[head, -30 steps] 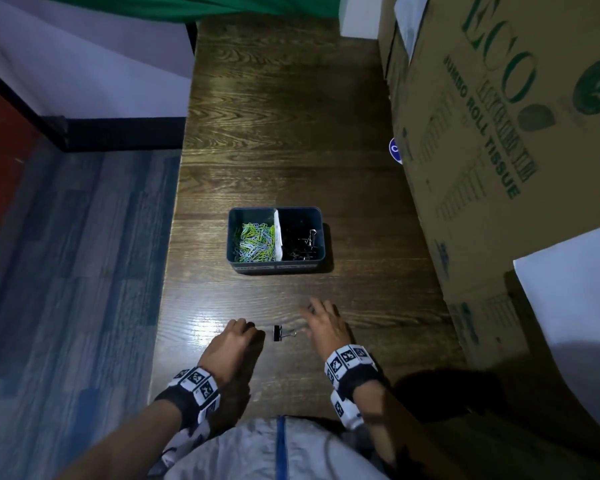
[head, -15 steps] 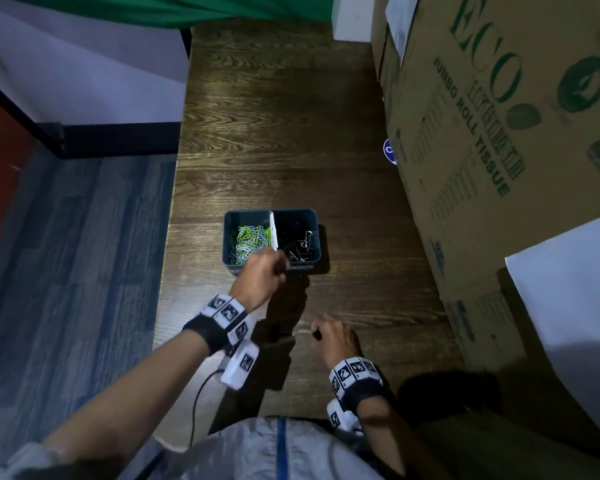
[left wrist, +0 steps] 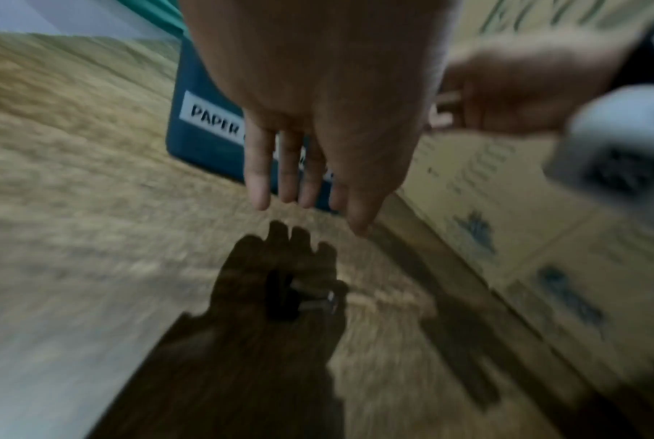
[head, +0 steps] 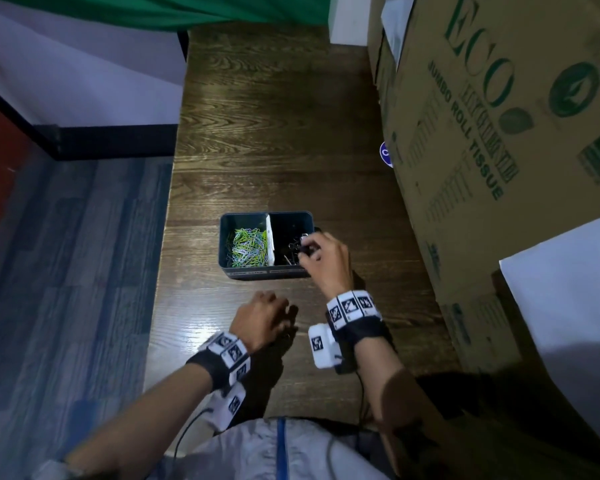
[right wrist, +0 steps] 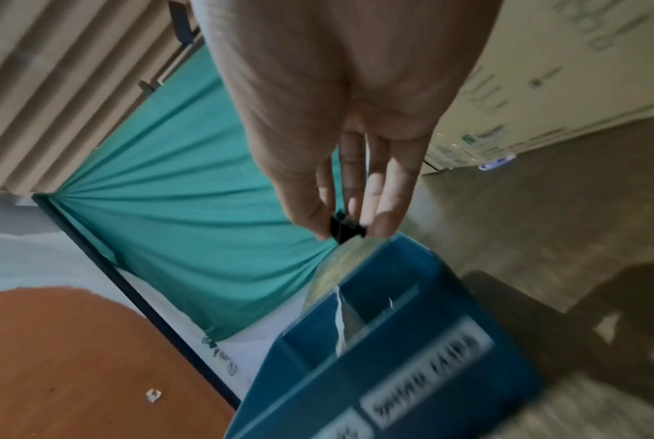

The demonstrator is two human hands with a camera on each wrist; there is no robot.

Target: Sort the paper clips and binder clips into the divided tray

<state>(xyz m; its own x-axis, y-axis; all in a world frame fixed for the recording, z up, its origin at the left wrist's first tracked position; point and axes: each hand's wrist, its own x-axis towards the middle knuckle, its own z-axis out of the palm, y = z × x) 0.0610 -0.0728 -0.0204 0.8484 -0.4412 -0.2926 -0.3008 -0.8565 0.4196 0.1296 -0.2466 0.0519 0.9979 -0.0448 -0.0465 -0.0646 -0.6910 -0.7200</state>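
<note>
The dark divided tray (head: 257,271) stands mid-table, with coloured paper clips (head: 246,245) in its left compartment and black binder clips (head: 291,251) in its right one. My right hand (head: 305,249) hovers at the right compartment's near corner. In the right wrist view, the right hand (right wrist: 350,236) pinches a black binder clip (right wrist: 346,227) between thumb and fingers just above the tray (right wrist: 355,386). My left hand (head: 284,310) hangs low over the table in front of the tray, fingers straight and holding nothing (left wrist: 303,205). A second black binder clip (left wrist: 280,300) lies on the wood in its shadow.
Tall cardboard boxes (head: 482,133) wall off the table's right side, with a white sheet (head: 568,306) nearer me. The table's left edge (head: 163,271) drops to a blue-grey floor. Green cloth (head: 222,12) hangs at the far end.
My left hand reached to the tray and has drawn back toward me with nothing in it. My right hand took a binder clip off the table and carried it forward to the tray's right compartment.
</note>
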